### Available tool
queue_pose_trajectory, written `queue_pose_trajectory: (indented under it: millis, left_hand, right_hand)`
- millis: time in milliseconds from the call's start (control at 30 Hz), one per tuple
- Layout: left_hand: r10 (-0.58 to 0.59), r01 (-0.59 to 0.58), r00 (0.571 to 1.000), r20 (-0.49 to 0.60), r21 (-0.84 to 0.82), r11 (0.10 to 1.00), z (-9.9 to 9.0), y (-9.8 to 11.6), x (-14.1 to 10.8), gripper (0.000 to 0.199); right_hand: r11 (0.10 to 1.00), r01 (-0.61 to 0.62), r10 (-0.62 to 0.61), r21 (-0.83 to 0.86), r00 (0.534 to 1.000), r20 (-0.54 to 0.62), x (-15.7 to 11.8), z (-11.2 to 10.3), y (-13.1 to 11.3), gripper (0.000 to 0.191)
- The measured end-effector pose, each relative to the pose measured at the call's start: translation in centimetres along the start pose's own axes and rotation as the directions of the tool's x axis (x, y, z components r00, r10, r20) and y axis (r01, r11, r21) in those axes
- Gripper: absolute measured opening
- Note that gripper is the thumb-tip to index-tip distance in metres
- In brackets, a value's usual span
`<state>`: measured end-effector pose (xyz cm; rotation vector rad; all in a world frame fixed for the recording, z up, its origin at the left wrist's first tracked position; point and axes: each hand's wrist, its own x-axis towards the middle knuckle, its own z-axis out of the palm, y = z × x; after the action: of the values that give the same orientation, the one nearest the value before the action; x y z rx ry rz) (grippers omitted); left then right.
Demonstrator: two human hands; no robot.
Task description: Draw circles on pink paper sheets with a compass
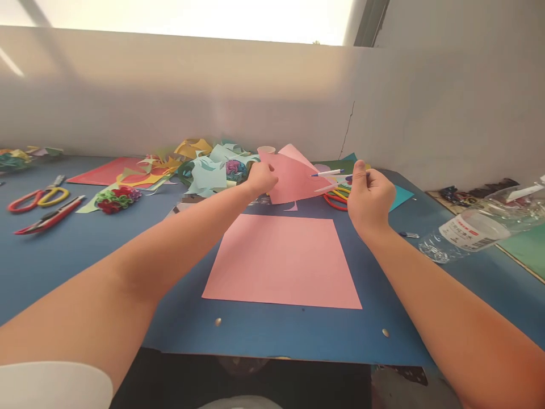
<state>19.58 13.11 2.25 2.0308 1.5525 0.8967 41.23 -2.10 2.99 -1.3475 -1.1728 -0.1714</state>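
Pink paper, a loose cut piece [293, 177], stands lifted at the far middle of the blue table [85, 267], pinched at its left edge by the left hand [260, 178], whose fingers are closed on it. Just to its right the right hand [369, 196] is curled around a white pen [330, 172] with a blue cap end, the pen lying roughly level and pointing left at the piece's right edge.

As a judgement: the sheet is floppy and held by one edge only, so any mark made on it in the air would wander. Laying it flat, or bracing it against the table, and gripping the pen nearer its tip would give a steadier line.

Nearer, a full pink sheet [283, 262] lies flat on the table, apart from both hands. Behind the right hand, red and yellow scissors handles [336, 199] peek out. Left of the left hand sits a heap of coloured paper scraps [208, 165] with small crumpled paper flowers [117, 199]. Far left lie scissors [38, 197] and a red utility knife [49, 216]. A clear plastic bottle [477, 227] lies on its side at the right edge.
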Motion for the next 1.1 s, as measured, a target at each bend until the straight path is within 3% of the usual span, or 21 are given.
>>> queue_pose_trajectory:
  millis: [100,233,300,400,533,833,1000,1100]
  left_hand:
    - [0.169,-0.177,0.983,0.071,0.133,0.975,-1.0,-0.5,-2.7,0.042]
    - [0.369,-0.421,0.897,0.242,0.217,0.881,-3.8,-2.6,-8.6,0.044]
    - [0.396,-0.490,0.847,0.354,0.234,0.840,-5.5,-4.2,-11.5,0.055]
    - [0.341,-0.505,0.806,0.483,0.263,0.822,-7.5,-6.7,-14.3,0.078]
    - [0.264,-0.474,0.793,0.550,0.283,0.833,-8.7,-8.2,-15.2,0.089]
    - [0.194,-0.447,0.770,0.607,0.297,0.844,-9.2,-7.0,-17.2,0.095]
    - [0.153,-0.430,0.732,0.664,0.276,0.859,-11.5,-7.7,-17.6,0.092]
    - [0.129,-0.431,0.699,0.703,0.270,0.861,-12.7,-8.7,-17.1,0.097]
  right_hand:
    - [0.998,-0.040,0.033,0.057,0.991,0.131,-0.6,0.2,0.1,0.073]
    - [0.901,-0.313,0.185,0.301,0.904,0.385,-2.6,1.3,0.7,0.071]
    - [0.858,-0.385,0.207,0.339,0.865,0.457,-3.8,2.2,1.3,0.073]
    - [0.822,-0.457,0.232,0.339,0.813,0.533,-5.1,3.4,2.3,0.075]
    - [0.794,-0.510,0.265,0.330,0.780,0.567,-5.6,4.2,3.3,0.072]
    - [0.804,-0.528,0.299,0.275,0.757,0.581,-6.0,3.7,2.5,0.070]
    - [0.828,-0.512,0.303,0.228,0.751,0.587,-5.8,3.6,1.9,0.070]
    - [0.857,-0.479,0.310,0.191,0.774,0.553,-5.1,3.9,1.6,0.069]
